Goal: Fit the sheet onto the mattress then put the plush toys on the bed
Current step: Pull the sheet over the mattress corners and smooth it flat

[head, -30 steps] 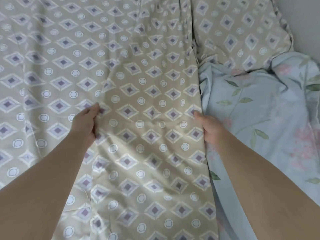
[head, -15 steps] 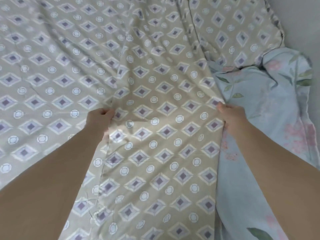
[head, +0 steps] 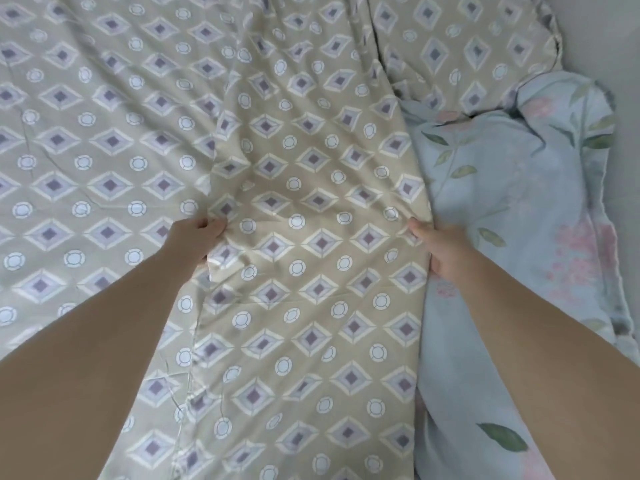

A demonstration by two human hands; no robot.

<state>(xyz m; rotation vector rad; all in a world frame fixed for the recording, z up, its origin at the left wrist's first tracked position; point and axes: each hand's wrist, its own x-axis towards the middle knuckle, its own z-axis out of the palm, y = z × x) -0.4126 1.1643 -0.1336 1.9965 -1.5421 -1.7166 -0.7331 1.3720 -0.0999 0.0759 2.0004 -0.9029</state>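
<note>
Head view: left hand (head: 197,237) and right hand (head: 441,251) pinch the sheet (head: 311,282); floral cloth (head: 519,220) lies uncovered rightward; no toys seen.

sheet (head: 311,306) spread over the left + centre, w/ a raised fold of it between the hands — left hand (head: 195,237) gripping its l. edge, right hand (head: 441,249) its r. edge — quilt (head: 519,220) just beside it on the right, pillow (head: 467,46) behind the quilt, wall (head: 616,46) far right.

Most fingers of your right hand (head: 446,252) hide under the sheet (head: 311,306). The sheet runs off the frame's top and left.
</note>
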